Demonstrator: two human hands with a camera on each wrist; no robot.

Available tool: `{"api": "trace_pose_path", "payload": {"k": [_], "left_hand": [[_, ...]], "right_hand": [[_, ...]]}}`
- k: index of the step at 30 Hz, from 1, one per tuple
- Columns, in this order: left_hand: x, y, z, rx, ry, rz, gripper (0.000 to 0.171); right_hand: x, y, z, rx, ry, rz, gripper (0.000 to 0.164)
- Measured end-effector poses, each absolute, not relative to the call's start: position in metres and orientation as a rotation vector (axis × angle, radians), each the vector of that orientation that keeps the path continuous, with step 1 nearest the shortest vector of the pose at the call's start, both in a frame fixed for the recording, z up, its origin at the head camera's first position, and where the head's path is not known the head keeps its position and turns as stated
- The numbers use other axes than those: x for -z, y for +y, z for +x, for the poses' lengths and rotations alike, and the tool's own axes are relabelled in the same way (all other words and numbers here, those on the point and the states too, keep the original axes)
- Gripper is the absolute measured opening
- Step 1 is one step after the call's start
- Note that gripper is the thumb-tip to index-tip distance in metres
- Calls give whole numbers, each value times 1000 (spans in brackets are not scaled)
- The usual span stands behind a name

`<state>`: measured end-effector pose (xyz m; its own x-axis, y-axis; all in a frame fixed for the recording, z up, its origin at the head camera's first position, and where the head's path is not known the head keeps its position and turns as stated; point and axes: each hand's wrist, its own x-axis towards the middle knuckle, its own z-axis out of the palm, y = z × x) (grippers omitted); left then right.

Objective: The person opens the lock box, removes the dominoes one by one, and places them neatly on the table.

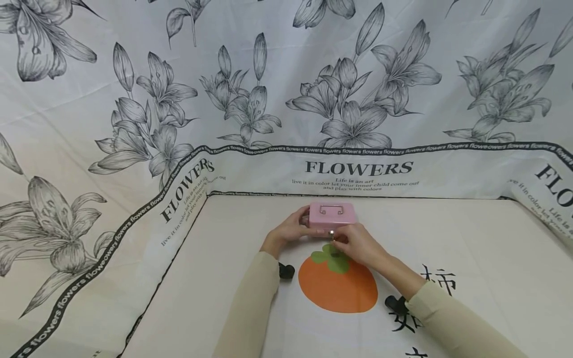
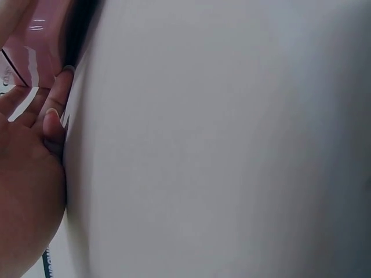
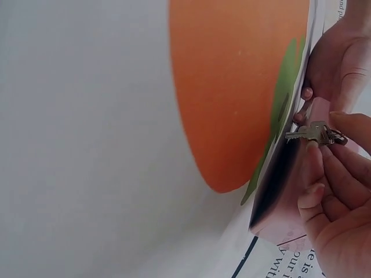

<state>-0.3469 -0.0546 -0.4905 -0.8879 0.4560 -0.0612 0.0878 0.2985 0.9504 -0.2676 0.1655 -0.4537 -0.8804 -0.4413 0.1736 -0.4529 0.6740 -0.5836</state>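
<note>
A pink cash box [image 1: 333, 216] with a wire handle folded flat on its lid sits on the table, past the printed persimmon. My left hand [image 1: 293, 226] grips its left side, thumb along the front. In the left wrist view, fingers of the left hand [image 2: 29, 174] touch the pink wall of the box [image 2: 43, 40]. At the middle of the box's front, my right hand [image 1: 358, 242] pinches small metal keys [image 3: 316, 132] between thumb and fingers. One key's blade shows bare in the right wrist view; whether another sits in the lock, I cannot tell.
The white tablecloth [image 1: 215, 278] carries an orange persimmon print [image 1: 337, 286] and black characters at the right. A flower-printed curtain [image 1: 250, 174] stands behind and to the sides of the table. Black wrist devices [image 1: 286, 271] show near both sleeves.
</note>
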Motion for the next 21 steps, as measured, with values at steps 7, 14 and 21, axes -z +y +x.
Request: {"api": "trace_pose_path", "payload": {"k": [7,14,21], "left_hand": [[493,-55,-349,-1609,2264,503,95],[495,-55,-350,-1605,2266,512,92],[492,-55,-348,-1607,2261,516,92]], "right_hand": [[458,167,-269,-1095,-2872,728,7],[459,164,-267,-1101,-2871,700,7],[458,163,-264,-1060,-2873,632,11]]}}
